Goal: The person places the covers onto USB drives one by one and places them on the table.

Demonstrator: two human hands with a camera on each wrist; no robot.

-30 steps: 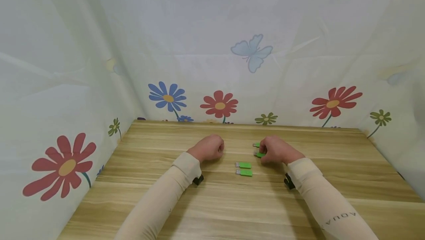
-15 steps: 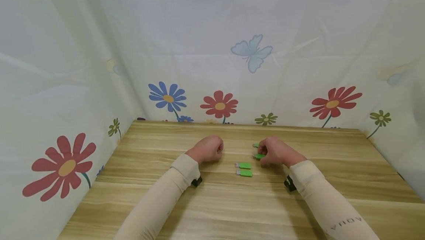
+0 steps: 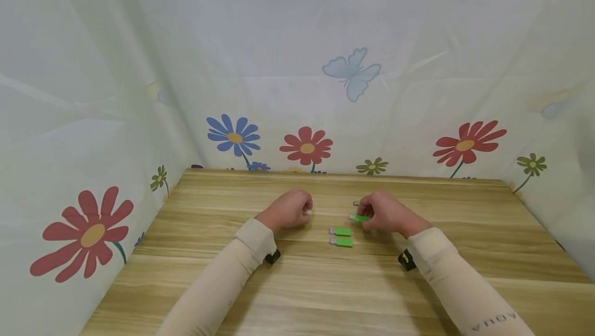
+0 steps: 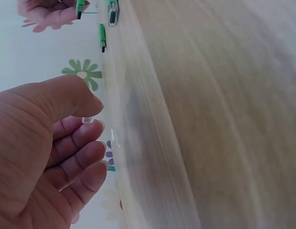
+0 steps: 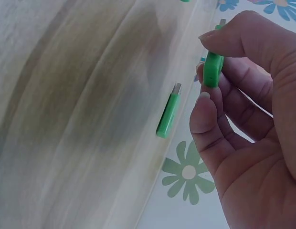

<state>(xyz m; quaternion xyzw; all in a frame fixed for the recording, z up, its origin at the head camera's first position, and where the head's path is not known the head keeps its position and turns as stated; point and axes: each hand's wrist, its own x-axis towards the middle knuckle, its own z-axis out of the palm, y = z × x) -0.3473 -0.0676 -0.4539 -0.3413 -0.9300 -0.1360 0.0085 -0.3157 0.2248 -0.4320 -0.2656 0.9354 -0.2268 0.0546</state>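
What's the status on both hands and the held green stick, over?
Left hand pinches small clear piece. Right hand pinches green USB stick above table. Nothing seen blocking between hands.

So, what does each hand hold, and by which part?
Right hand: a green USB stick, by its green body. Left hand: small clear piece, gripped part hidden.

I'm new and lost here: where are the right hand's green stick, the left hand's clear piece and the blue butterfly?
Green stick (image 5: 213,71): right wrist view, green body.
Clear piece (image 4: 87,120): left wrist view, exposed part.
Blue butterfly (image 3: 354,74): head view, where its wings meet.
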